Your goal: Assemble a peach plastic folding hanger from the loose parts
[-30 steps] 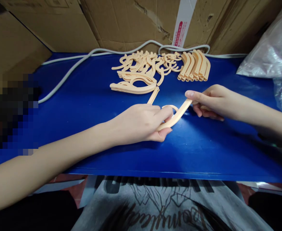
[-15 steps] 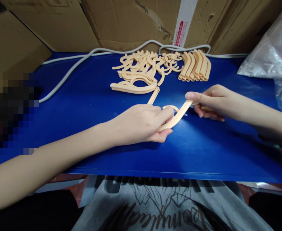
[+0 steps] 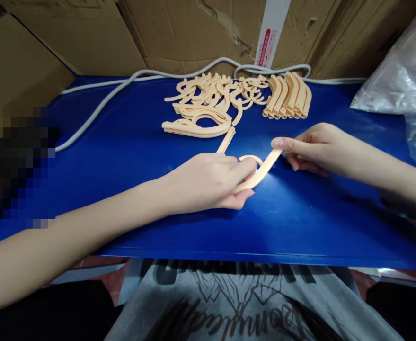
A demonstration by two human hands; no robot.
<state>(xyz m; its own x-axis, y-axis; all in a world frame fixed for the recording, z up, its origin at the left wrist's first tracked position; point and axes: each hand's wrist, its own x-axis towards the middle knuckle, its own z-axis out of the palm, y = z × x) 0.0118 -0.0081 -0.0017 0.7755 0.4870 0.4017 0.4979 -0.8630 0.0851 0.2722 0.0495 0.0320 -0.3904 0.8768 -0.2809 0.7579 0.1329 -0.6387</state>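
Observation:
A beige plastic folding hanger is held between my two hands above the blue table. My left hand is closed around its middle, covering the joint there. One arm pokes out beyond my left knuckles, and a thin curved hook shows beside my index finger. At the other arm's far end, my right hand pinches with the thumb on top; its lower fingers are curled underneath and partly hidden. Just beyond my left hand lie folded beige hangers, close to the held hanger's arm.
Behind lie a heap of loose beige hooks and pieces and a row of curved hanger arms. A white cable runs along the back, before cardboard boxes. A clear plastic bag sits at the right. The blue table's front edge is near my body.
My right hand and the hanger end in it have shifted very slightly left. My left hand keeps its hold, nearly still.

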